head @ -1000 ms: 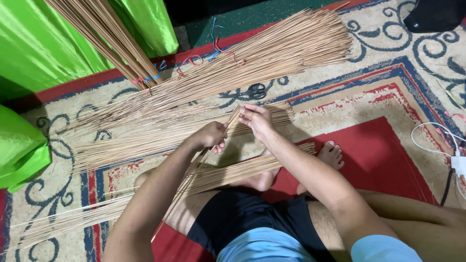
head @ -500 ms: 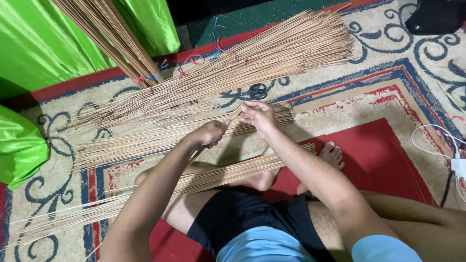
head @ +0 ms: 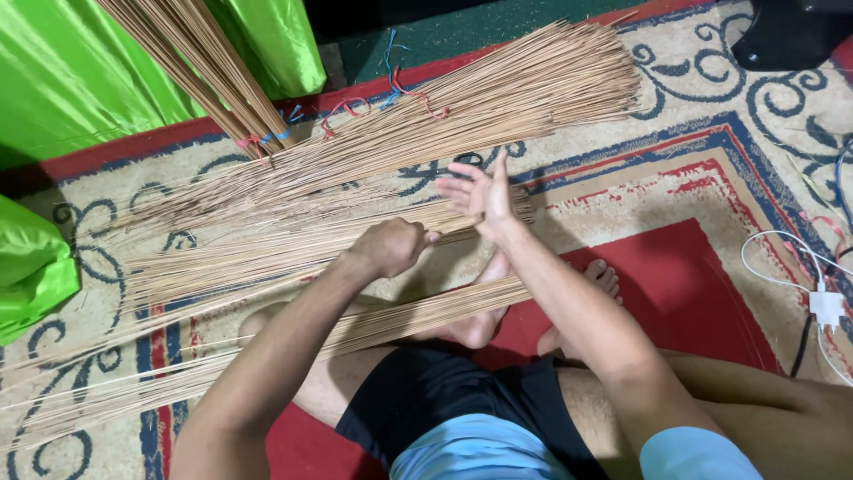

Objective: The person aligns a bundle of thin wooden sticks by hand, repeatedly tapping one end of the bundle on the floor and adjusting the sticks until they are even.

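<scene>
Thin tan sticks (head: 293, 253), long and straight like broom bristles, lie in loose sheaves across a patterned rug (head: 711, 169) in front of a person seated on the floor with legs folded. Left hand (head: 391, 246): closed into a fist over the near end of the middle sheaf, at the centre of the view; which sticks it pinches cannot be told, as the curled fingers hide them. Right hand (head: 480, 191): open, fingers spread and pointing up and away, palm turned toward the left, raised just beside the left hand and holding nothing visible. Largest sheaf (head: 498, 102): fans from the upper right corner of the rug down toward the left, with red and blue ties (head: 404, 84) lying against its upper edge. Tied bundle (head: 209, 76): leans in from the upper left, bound near its lower end with red and blue string. Nearest sheaf (head: 400, 320): runs across the person's bare shins and trails off to the lower left. Bare feet (head: 569, 302): rest on the red panel of the rug, just below the hands. Shiny green fabric (head: 80, 80) covers the upper left corner and the left edge. White cable and plug (head: 822, 302): on the rug at the right edge, well apart from the sticks.
</scene>
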